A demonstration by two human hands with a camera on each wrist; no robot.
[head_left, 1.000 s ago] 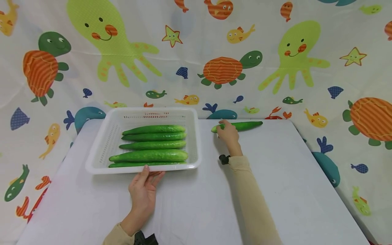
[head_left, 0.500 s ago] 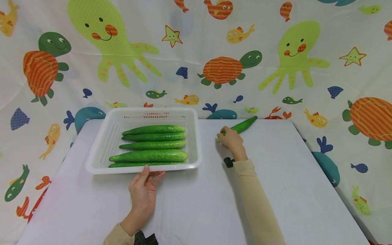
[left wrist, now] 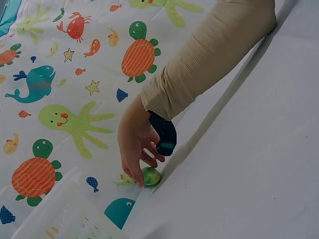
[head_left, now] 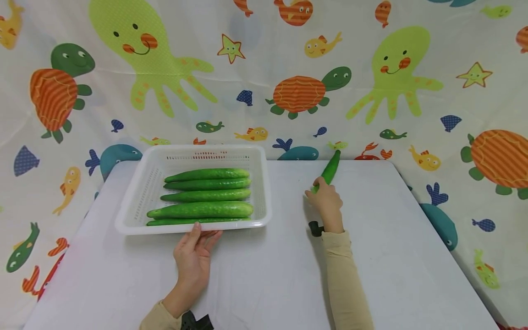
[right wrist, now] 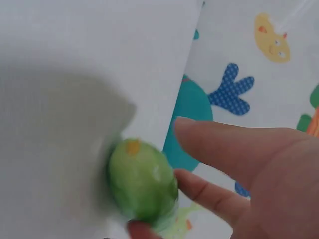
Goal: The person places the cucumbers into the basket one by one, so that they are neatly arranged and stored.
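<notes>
My left hand (head_left: 193, 261) holds the near rim of a white plastic basket (head_left: 264, 192), thumb at the rim and fingers beneath it. Inside lie several green cucumbers (head_left: 202, 210), side by side. To the right of the basket, my right hand (head_left: 326, 201) has its fingers round the near end of a loose cucumber (head_left: 331, 168), whose far end points toward the patterned cloth. From the right wrist, the pale cucumber end (right wrist: 137, 174) shows with fingertips against it, while the thumb (right wrist: 199, 137) stands apart above. The left wrist view shows the right hand (left wrist: 137, 139) reaching down over that cucumber (left wrist: 151, 176).
A white-covered table (head_left: 255, 279) carries everything. Behind it hangs a cloth (head_left: 255, 73) printed with sea animals, continuing down past the table's sides. Each wrist wears a dark device, such as the right one's black band (left wrist: 164, 133).
The right hand has swung the loose cucumber from lying nearly sideways to pointing away, and has come nearer and slightly right. The left hand and the basket have stayed put.
</notes>
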